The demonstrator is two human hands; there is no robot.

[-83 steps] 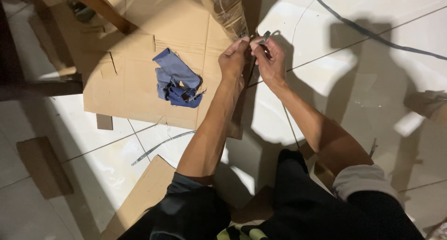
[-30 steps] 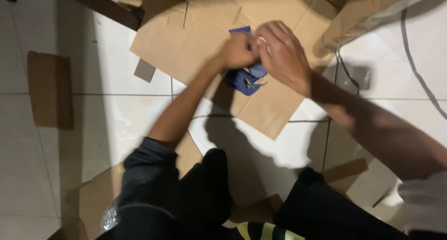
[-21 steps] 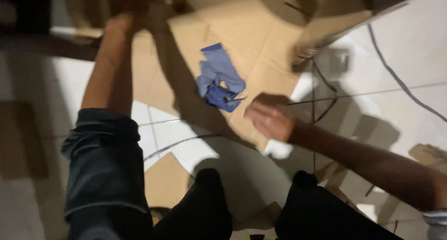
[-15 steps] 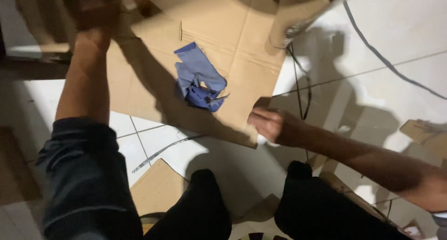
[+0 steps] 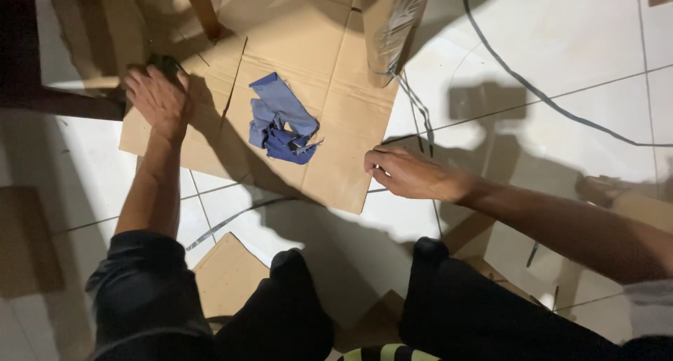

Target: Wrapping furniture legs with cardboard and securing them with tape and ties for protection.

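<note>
My left hand (image 5: 160, 98) lies palm down, fingers apart, on the left part of a flat brown cardboard sheet (image 5: 336, 94). Its fingertips reach a small dark object (image 5: 165, 61). A crumpled blue cloth (image 5: 280, 120) rests in the middle of the sheet, between my hands. My right hand (image 5: 406, 174) is at the sheet's right edge with its fingers curled. I cannot make out whether it grips the edge or a thin dark strap (image 5: 419, 116) that runs down from a plastic-wrapped box (image 5: 392, 21).
I am over a white tiled floor with my dark-trousered legs (image 5: 449, 312) below. A wooden leg (image 5: 203, 10) stands on the sheet at top left. A grey cable (image 5: 540, 91) crosses the tiles at right. Cardboard scraps (image 5: 231, 270) and a grey strip (image 5: 235, 219) lie near my knees.
My hands were together at the box, then over the blue cloth. They have parted: the left went to the sheet's far left, the right to its right edge.
</note>
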